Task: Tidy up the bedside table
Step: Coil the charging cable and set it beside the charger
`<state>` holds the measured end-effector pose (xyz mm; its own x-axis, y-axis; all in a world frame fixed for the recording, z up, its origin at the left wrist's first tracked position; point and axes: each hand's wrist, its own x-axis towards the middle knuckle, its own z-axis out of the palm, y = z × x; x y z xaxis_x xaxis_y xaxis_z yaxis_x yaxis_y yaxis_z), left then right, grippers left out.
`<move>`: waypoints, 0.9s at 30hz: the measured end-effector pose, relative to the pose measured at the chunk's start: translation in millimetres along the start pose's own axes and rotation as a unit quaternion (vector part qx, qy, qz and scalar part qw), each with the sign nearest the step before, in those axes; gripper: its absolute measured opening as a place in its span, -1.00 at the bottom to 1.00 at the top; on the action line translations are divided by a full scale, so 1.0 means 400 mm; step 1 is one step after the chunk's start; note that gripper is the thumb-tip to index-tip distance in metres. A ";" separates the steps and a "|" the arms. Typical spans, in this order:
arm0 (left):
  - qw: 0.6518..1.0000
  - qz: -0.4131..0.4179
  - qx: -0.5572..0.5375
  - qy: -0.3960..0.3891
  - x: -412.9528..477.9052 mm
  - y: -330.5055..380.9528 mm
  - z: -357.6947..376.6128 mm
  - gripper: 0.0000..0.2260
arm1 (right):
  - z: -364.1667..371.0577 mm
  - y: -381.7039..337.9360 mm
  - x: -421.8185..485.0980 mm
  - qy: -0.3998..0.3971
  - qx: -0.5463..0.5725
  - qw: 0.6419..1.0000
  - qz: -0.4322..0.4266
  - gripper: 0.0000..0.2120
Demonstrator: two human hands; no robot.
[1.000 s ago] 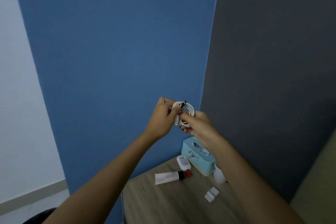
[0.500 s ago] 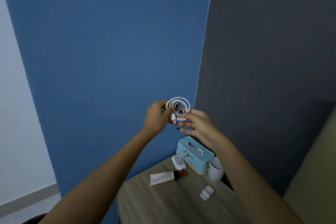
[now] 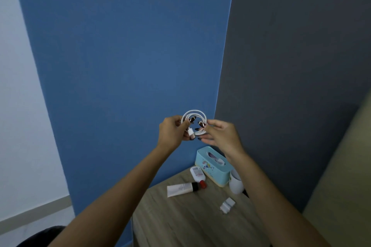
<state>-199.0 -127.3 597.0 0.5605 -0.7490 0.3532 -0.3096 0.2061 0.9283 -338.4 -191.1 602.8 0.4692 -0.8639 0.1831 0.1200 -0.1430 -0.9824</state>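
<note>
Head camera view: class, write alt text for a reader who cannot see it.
Both hands, left hand and right hand, hold a coiled white cable above a wooden bedside table. On it lie a tissue box, two tubes, a cup and a charger plug.

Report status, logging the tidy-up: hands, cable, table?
Left hand and right hand both pinch the coiled white cable, raised above the bedside table. Nothing blocking.

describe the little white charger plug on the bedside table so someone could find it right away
On the wooden bedside table in the corner, look right of centre, in front of the white cup beside the light blue tissue box. The small white charger plug lies alone there. Unlike the white tube with a black cap, it is short and blocky.
</note>
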 end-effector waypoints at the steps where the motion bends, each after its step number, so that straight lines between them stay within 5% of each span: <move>1: 1.000 -0.004 0.000 -0.002 -0.001 -0.004 0.001 -0.87 | -0.002 0.005 0.000 0.002 0.003 1.000 0.000 -0.86; 27: 0.997 0.039 0.062 -0.027 0.073 -0.210 0.137 -0.75 | -0.156 0.157 0.023 0.192 0.040 0.979 0.054 -0.89</move>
<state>-198.9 -201.0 522.9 0.4893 -0.7677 0.4137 -0.4452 0.1880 0.8754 -381.4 -238.1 540.7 0.1214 -0.9919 0.0365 0.1635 -0.0163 -0.9864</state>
